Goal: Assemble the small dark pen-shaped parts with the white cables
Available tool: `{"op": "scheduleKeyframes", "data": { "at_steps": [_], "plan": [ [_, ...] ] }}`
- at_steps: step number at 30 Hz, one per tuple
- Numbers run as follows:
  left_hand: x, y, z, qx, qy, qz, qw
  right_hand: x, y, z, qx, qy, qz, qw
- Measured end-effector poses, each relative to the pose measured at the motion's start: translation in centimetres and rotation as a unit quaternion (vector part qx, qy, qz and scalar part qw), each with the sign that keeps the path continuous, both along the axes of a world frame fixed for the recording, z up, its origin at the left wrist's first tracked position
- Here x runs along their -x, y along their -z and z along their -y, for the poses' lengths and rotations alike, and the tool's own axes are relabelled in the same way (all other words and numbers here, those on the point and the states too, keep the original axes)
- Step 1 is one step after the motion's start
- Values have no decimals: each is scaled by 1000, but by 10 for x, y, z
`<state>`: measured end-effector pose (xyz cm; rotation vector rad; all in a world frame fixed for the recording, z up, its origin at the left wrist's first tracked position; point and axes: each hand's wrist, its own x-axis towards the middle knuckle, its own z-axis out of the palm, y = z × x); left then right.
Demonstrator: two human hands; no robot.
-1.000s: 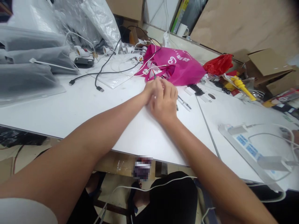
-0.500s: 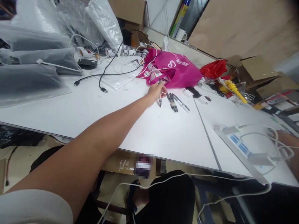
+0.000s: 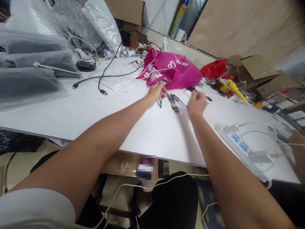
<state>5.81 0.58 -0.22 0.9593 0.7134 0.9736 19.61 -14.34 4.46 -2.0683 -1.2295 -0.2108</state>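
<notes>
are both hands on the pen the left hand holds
No, only the left hand holds that pen; the right hand is apart from it, off to the right.

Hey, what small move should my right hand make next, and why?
Perhaps bring your right hand leftward to the pens lying on the table: they sit between it and your left hand, which grips another pen. Your right hand is blurred, so I can't tell whether it's empty.

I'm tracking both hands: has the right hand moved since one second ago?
Yes, rightward: judged against the pink bag, the right hand is now nearer that bag's right end.
</notes>
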Motion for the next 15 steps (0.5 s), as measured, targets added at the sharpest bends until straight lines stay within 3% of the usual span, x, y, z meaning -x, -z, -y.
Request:
{"op": "scheduleKeyframes", "data": {
  "at_steps": [1,3,6,9,15],
  "plan": [
    [0,0,0,1,1,3,1000,-6,13,-26,39,32,-33,998],
    [0,0,0,3,2,6,1000,-11,37,-59,22,18,-3,1000],
    [0,-1,0,5,2,2,1000,-5,59,-67,72,39,-10,997],
    [0,-2,1,7,3,1,1000,3,63,-59,129,72,-11,989],
    [-1,-1,0,7,2,0,1000,1,59,-58,184,44,1,982]
  ]
}}
